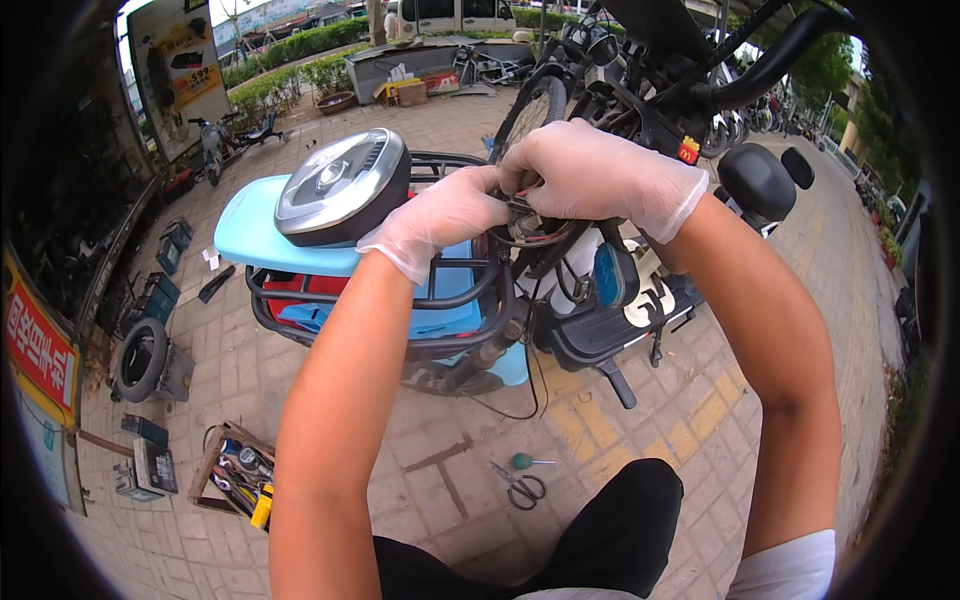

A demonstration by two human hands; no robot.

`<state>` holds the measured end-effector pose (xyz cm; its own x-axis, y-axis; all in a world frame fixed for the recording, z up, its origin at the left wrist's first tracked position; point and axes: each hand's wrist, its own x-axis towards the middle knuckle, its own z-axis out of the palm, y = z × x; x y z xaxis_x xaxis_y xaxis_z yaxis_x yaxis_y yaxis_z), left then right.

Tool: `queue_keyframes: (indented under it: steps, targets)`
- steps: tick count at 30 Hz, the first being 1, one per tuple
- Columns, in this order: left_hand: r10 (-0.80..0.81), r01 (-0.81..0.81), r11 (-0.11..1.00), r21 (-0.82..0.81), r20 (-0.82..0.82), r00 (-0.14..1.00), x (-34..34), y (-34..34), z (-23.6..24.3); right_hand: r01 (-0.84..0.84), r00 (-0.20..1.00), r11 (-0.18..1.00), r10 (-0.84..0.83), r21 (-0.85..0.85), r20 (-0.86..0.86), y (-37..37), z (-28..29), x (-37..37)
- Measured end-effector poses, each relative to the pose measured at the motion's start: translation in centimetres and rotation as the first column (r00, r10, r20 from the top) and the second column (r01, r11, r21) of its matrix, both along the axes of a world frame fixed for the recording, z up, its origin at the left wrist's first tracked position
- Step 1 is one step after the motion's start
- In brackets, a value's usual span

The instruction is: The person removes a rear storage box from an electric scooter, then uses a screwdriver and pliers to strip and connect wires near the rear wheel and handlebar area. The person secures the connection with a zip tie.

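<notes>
My left hand (440, 218), in a thin see-through glove, is closed with its fingertips pinched at thin wires (540, 238). Opposite it my gloved right hand (612, 172) curls its fingers in a pinch on the same wires, and the two hands' fingertips almost meet. The wires come out of the opened front of an electric scooter; the fingers partly hide them. Just left of my left hand, a chrome-rimmed headlight (340, 185) rests on a light blue scooter panel (245, 225). Both lie over a black wire basket (462, 295) with red and blue things inside.
On the paving lie black-handled scissors (520, 488) and a green-handled screwdriver (522, 461). A wooden toolbox (215, 470) stands left of my left forearm. Farther left are a tire (142, 360) and several batteries (155, 468). The scooter's black handlebar (780, 70) rises beyond my right hand.
</notes>
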<state>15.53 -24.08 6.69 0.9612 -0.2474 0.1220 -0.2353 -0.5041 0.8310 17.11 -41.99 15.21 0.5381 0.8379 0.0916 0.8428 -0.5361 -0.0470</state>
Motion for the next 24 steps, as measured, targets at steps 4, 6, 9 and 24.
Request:
queue_keyframes:
  steps: [4,6,9,24]
  targets:
    - [0.020,-0.021,1.000,0.002,0.052,0.998,-0.9,-0.2,0.2,-0.013,0.999,0.999,0.014,-0.032,0.046,-0.2,0.1,0.1]
    - [0.056,-0.057,0.998,0.017,0.050,0.997,-1.5,-0.3,0.5,-0.014,0.998,1.000,0.015,-0.020,0.055,-0.3,0.1,0.0]
    - [0.119,-0.119,0.993,0.009,0.021,0.993,-2.1,-0.5,0.8,-0.005,0.999,1.000,0.004,0.021,0.053,-0.5,0.1,-0.1]
    - [0.054,-0.515,0.782,0.352,0.784,0.619,-5.0,-4.6,-2.7,0.238,0.934,0.963,-0.263,0.129,0.241,1.2,-0.3,0.5]
